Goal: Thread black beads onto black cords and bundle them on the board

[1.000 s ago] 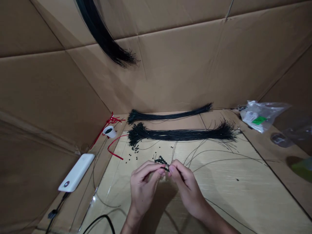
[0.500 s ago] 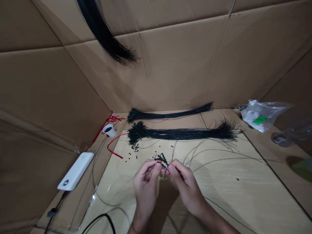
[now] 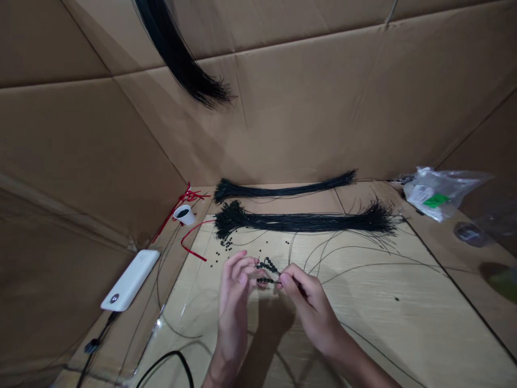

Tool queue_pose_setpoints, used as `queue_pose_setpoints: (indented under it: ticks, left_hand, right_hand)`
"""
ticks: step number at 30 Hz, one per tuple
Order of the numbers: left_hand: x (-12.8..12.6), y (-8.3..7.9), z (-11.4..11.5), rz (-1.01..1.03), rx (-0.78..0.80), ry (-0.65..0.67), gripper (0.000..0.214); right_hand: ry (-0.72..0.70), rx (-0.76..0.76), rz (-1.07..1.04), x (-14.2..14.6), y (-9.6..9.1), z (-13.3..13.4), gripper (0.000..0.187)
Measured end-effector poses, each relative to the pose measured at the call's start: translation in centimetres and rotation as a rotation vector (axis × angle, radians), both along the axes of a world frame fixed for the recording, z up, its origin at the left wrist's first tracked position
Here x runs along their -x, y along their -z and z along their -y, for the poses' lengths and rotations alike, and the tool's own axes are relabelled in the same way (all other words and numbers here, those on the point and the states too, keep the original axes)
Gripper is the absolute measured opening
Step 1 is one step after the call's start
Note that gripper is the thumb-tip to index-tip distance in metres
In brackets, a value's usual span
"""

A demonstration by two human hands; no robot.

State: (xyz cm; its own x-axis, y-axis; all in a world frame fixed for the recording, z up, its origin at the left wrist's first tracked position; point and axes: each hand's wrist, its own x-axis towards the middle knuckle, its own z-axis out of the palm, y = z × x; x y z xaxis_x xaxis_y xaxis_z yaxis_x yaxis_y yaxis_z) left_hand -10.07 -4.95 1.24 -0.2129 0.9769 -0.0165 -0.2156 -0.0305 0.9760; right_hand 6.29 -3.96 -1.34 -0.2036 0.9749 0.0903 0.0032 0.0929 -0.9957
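Head | beaded wire (image 3: 266,280) runs left-right, tip leftward | right fingers (image 3: 287,279) pinching it | left fingers (image 3: 241,269) spread

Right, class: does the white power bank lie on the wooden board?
No, the power bank lies on the cardboard, left of the board.

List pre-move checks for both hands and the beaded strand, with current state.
1. Pinch of right hand on beaded strand: ok.
2. Grip of left hand on that strand: cannot tell, its fingers are spread.
3. Supply of loose beads on the board beside the left hand: ok.
4. Dark beads in white cup: ok.
5. Gap between strand bundle and both hands: ok.
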Motion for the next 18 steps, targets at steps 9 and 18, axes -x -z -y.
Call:
queue_pose_setpoints:
  ticks: [9, 18]
  left_hand:
    - [2.5, -5.5, -1.9, -1.440, -0.579, 0.559, 0.012]
    - [2.9, -3.6, -0.2, -1.619, -0.592, 0.650, 0.025]
  right_hand:
    - [-0.128, -0.189, 0.201, -0.7, -1.3, 0.0, 0.038]
    - [-0.307, -0.403, 0.584, -2.3, -3.4, -0.4, 0.033]
